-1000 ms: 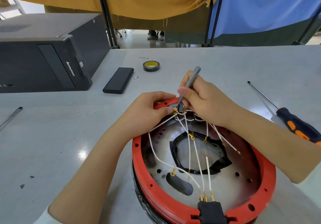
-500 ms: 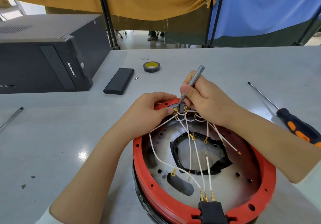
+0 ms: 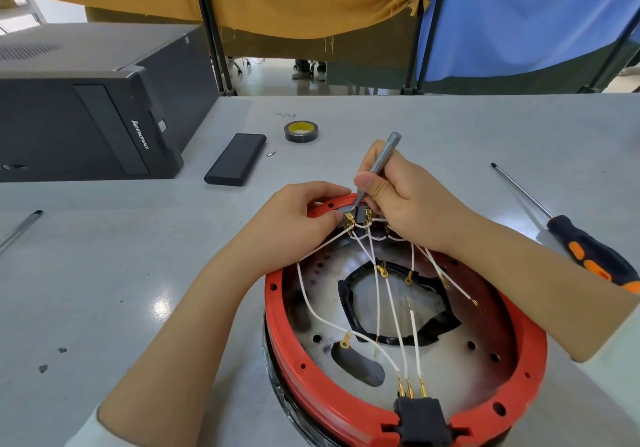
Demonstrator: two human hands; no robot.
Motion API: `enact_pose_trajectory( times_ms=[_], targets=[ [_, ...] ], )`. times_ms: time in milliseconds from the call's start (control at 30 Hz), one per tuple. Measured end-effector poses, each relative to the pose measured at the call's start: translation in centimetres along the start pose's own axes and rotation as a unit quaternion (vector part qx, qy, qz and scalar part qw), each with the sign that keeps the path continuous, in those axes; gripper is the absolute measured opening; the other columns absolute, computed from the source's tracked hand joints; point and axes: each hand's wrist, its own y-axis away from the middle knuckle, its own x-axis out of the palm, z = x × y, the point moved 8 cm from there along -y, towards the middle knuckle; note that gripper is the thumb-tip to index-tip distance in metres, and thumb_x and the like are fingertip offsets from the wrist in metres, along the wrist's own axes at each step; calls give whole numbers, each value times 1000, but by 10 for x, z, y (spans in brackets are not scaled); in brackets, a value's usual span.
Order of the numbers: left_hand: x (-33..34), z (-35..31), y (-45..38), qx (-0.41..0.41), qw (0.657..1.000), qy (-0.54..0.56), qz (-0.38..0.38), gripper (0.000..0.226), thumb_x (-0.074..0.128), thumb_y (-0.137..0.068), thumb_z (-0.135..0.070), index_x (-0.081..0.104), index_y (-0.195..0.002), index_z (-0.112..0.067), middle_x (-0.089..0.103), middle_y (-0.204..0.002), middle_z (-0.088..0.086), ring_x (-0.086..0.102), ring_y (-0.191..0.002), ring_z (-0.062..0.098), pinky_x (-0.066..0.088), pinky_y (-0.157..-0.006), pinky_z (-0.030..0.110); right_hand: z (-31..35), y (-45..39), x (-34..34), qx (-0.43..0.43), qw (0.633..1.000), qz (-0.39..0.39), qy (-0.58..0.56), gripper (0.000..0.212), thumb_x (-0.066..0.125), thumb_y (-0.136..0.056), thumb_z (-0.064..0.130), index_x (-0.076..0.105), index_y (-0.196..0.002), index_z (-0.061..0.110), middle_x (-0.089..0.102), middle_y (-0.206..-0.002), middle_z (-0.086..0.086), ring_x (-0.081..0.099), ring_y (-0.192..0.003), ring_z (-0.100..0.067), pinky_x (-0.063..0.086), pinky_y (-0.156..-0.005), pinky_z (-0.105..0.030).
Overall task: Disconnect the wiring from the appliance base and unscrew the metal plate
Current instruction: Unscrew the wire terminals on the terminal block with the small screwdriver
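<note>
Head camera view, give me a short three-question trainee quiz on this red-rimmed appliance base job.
1. True or false: the right hand holds the slim grey metal tool.
2. Which lies farthest right on the grey table? A) black tape roll B) orange-and-black screwdriver C) flat black rectangular case
3. Fill in: the left hand pinches a ___ terminal at the red-rimmed round appliance base's far edge.

Key: 1 true; 2 B; 3 brass.

A single head-worn camera looked forward and down over the table (image 3: 104, 273). It sat close above the appliance base (image 3: 408, 408), with both forearms reaching in from the bottom edge.
</note>
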Motion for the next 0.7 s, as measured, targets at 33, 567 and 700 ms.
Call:
enact_pose_trajectory(
  times_ms=[33,567,700],
  targets=[
    [0,0,0,1,1000,3,0,28,58,-89,-25,64,-116,-32,68,-101,-16,62,-92,-1,48,-88,21,1,1,0,-2,1000,-1,6,17,42,-99,25,41,-83,31,50,-67,-1,45,-55,-5,42,-60,-23],
    [-1,-2,1,5,1000,8,0,29,59,-88,-27,64,-117,-31,69,-98,-16,63,-86,-3,48,-81,16,-12,-16,2,76,997,9,-5,20,42,-100,27,41,-80,25,47,-61,6,47,-47,4,37,-55,-15],
    [-1,0,0,4,1000,7,1,29,60,-88,-29,63,-117,-32,68,-100,-18,61,-87,-7,45,-78,11,-6,-6,-2,33,999,-18,-35,18,41,-100,22,42,-82,24,47,-62,7,49,-51,4,38,-54,-10]
  ],
)
